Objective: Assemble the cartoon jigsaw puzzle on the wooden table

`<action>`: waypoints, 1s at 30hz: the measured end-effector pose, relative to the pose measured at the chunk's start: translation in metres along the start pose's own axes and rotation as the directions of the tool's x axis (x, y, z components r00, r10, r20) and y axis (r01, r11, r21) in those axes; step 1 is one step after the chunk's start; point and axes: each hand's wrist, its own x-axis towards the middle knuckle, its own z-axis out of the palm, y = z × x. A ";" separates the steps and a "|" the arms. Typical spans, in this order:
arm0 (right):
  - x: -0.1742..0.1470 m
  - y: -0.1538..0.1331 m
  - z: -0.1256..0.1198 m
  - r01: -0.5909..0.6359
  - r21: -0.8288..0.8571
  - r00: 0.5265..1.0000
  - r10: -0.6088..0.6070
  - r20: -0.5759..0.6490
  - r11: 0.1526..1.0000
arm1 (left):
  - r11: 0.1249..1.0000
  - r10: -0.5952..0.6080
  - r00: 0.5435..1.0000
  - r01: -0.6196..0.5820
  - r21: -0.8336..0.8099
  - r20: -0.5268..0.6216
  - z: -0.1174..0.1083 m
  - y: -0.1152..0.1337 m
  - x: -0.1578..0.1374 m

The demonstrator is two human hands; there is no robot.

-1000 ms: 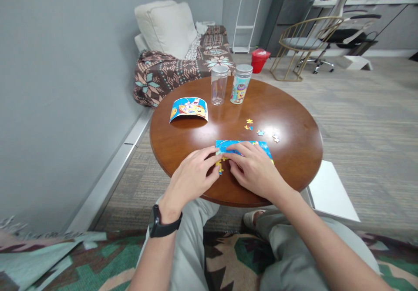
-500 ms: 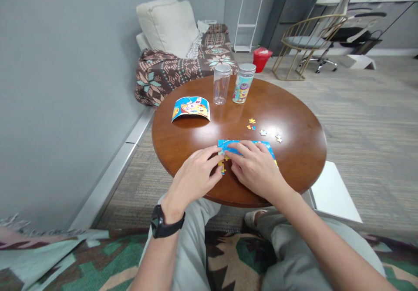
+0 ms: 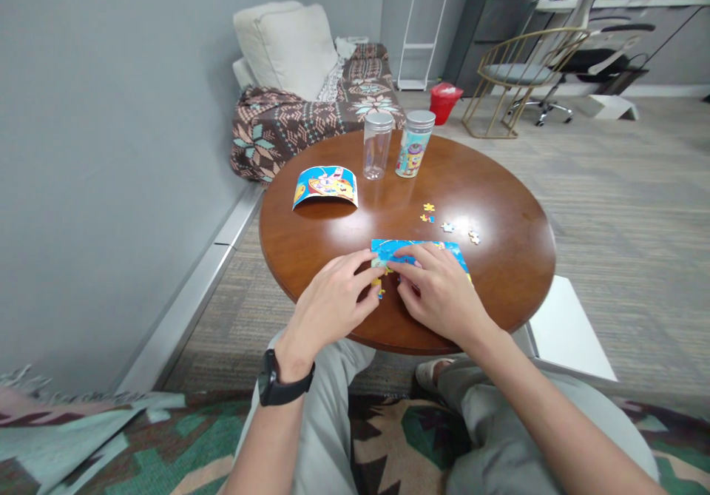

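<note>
A partly assembled jigsaw puzzle, blue with yellow bits, lies near the front edge of the round table. My left hand rests at the puzzle's left edge, fingers stretched out and apart over its border pieces. From the right, my right hand reaches across the puzzle with its fingers spread, fingertips touching its left part and covering much of the middle. Whether a small piece sits under those fingertips is hidden. Several loose puzzle pieces lie beyond my right hand. A curved picture sheet with cartoon figures stands farther back on the left.
On the brown table a clear jar and a cartoon-printed jar stand at the back. Behind are a blanket-covered sofa and a red bin. A gold-framed chair stands at the back right.
My right hand has shifted slightly to the right, with its fingers lifted and drawn back a little, showing more of the puzzle. My left hand stays nearly in place.
</note>
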 end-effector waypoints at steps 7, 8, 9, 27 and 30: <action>0.002 0.000 -0.007 -0.066 0.097 0.996 0.072 -0.055 0.993 | 0.999 -0.017 1.000 0.017 -0.041 0.005 -0.001 -0.001 0.000; 0.002 0.005 -0.009 -0.095 0.131 0.990 0.107 -0.094 0.987 | 0.999 -0.019 1.000 0.019 -0.043 0.002 0.000 -0.001 0.000; 0.003 0.013 -0.012 -0.128 0.160 0.979 0.151 -0.137 0.979 | 0.999 -0.020 1.000 0.020 -0.039 -0.001 0.000 -0.001 0.000; -0.016 0.121 -0.007 -0.533 0.189 0.784 0.566 -0.255 0.824 | 0.990 -0.119 0.993 0.118 -0.078 0.001 -0.002 0.000 0.000; -0.017 0.125 -0.007 -0.534 0.199 0.793 0.568 -0.219 0.822 | 0.995 -0.087 0.996 0.087 -0.055 0.004 -0.002 -0.002 0.000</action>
